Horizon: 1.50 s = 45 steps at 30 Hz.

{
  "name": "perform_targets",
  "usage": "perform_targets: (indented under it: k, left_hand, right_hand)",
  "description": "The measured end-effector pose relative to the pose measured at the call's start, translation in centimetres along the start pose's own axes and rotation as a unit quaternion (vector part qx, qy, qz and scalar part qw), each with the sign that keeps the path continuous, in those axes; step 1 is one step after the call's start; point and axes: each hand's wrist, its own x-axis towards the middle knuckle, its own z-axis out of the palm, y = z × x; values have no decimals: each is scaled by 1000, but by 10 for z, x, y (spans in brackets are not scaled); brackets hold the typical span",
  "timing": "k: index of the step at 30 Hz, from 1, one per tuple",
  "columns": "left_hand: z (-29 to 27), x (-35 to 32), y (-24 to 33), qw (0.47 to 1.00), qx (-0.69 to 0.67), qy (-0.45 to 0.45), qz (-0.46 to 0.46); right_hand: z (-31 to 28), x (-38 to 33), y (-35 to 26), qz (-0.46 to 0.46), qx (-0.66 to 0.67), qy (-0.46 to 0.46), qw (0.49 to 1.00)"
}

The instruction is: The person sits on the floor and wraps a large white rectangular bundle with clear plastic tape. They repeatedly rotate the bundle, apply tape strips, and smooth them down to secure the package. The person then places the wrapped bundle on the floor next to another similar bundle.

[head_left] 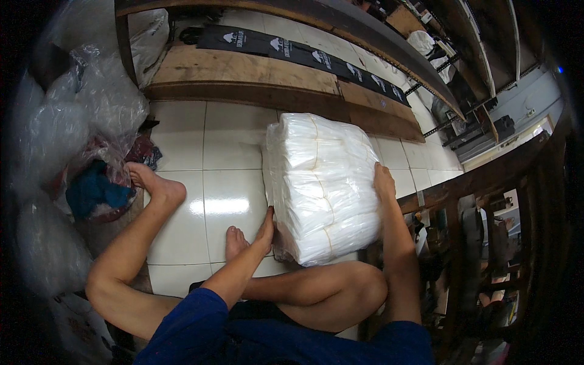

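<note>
Blue sleeves [201, 322] and a bent knee [359, 286] sit just below the bundle of stacked clear plastic bags [319, 185] on the tiled floor [225, 152]. It looks bulky, soft and slippery (best gripped at opposite sides). Left hand [266, 228] and right hand [383, 182] lie flat, fingers open, against its sides; its underside is hidden.

Single head-worn fisheye, steeply downward, close over lap and probably floor.
</note>
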Motion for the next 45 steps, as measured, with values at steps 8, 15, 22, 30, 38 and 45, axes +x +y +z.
perform_targets:
  k: [8,15,22,30,38,45]
  left_hand:
    - [7,18,-13,987,-159,-11,-35]
    - [8,-21,11,990,-136,11,-40]
    - [18,-5,-2,989,-111,70,-75]
    - [0,32,-32,993,-82,85,2]
    - [11,-10,-12,993,-71,96,-19]
    - [22,-51,10,997,-66,51,6]
  right_hand:
    - [-2,-12,-4,-120,-14,154,981]
    - [-67,-59,-107,-407,133,224,875]
    - [3,-53,-83,-317,-191,89,924]
    - [35,-66,-84,-333,-140,16,933]
    - [33,-69,-84,-333,-126,21,934]
    - [36,-65,-81,-343,-124,31,931]
